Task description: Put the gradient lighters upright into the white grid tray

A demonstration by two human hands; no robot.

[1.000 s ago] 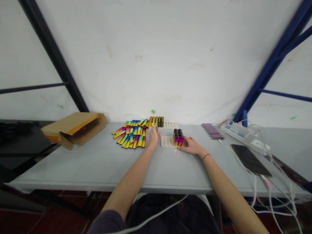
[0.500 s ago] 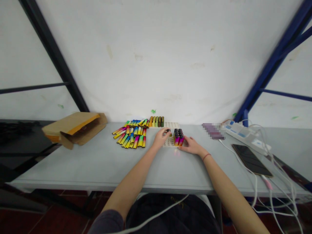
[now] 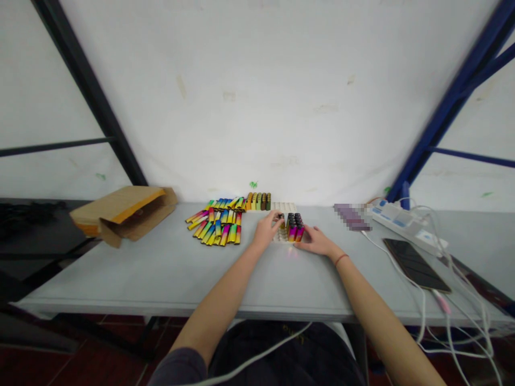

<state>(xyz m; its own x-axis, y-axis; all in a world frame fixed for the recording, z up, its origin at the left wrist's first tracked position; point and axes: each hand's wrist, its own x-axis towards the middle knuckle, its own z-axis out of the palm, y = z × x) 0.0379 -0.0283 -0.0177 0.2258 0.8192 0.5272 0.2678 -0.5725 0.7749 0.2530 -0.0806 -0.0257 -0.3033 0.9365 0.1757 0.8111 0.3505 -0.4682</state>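
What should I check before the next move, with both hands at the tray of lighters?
1. Left hand on a lighter: cannot tell; its fingers hide whatever they may pinch.
2. Right hand at the block of upright lighters: ok; its fingertips touch the block's side.
3. Block standing in the white tray: ok; no lighter in it shows tipped.
4. Loose lighters: ok; they lie left of the tray, apart from it.
5. Second white tray: ok; it lies beyond the hands, untouched.
6. Free sockets in the near tray: cannot tell; hands and lighters hide most of it.
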